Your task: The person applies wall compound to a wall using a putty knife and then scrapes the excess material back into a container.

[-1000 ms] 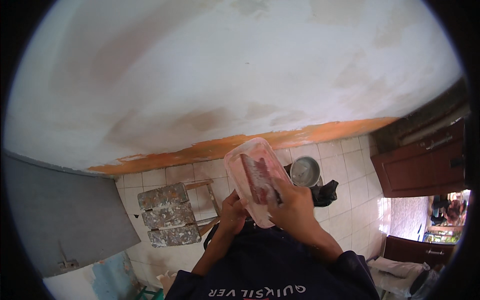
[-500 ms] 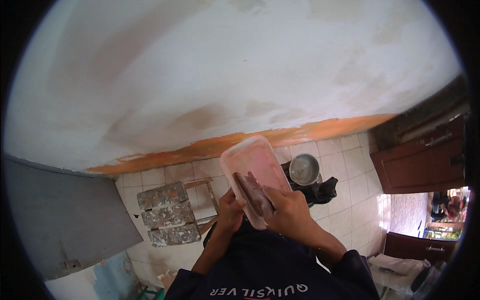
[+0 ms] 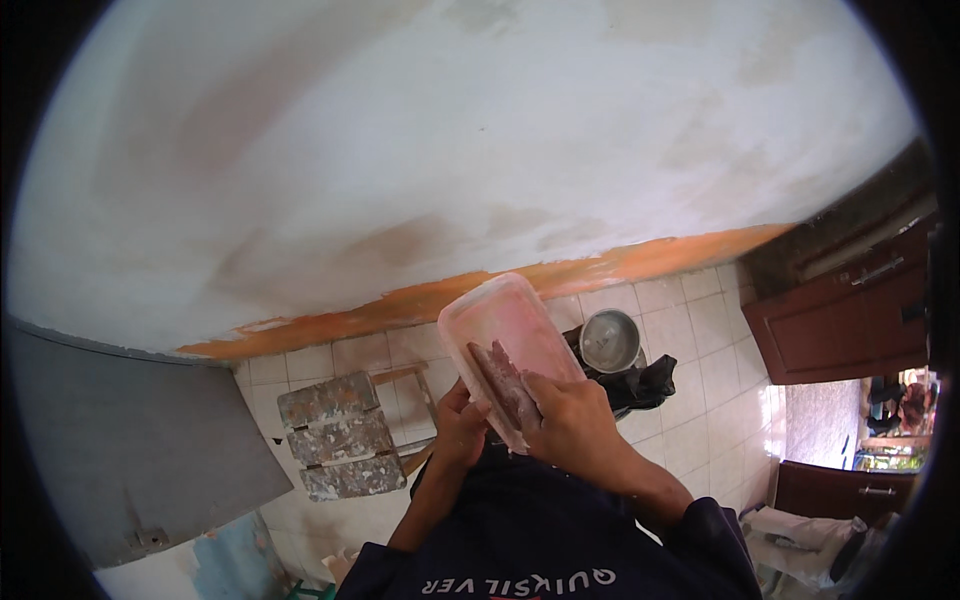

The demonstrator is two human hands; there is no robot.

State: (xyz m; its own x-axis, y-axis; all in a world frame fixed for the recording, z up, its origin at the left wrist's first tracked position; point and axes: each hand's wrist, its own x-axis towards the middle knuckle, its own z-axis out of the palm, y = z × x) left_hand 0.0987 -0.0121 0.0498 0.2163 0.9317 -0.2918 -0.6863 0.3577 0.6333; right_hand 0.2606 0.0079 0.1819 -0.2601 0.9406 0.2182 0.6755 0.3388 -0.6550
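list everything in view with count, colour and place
Wall: one, patchy white, across the top
Painted strip: one, orange, along the wall's foot
Tiled floor: one, pale, below the wall
Slatted stool: one, paint-spattered, left of centre
Metal pan: one, silver, right of centre
Crumpled plastic: one piece, black, by the pan
Panel: one, grey, far left
Doors: two, reddish-brown, far right
Wrapped bundle: count unclear, whitish, lower right
Cut-off object: one, green, bottom edge
Plastic tray: one, pink, centre
Broad scraper: one, brownish, in the tray
Shirt: one, navy, bottom
Left hand: one, bare, holding the tray
Right hand: one, bare, gripping the scraper
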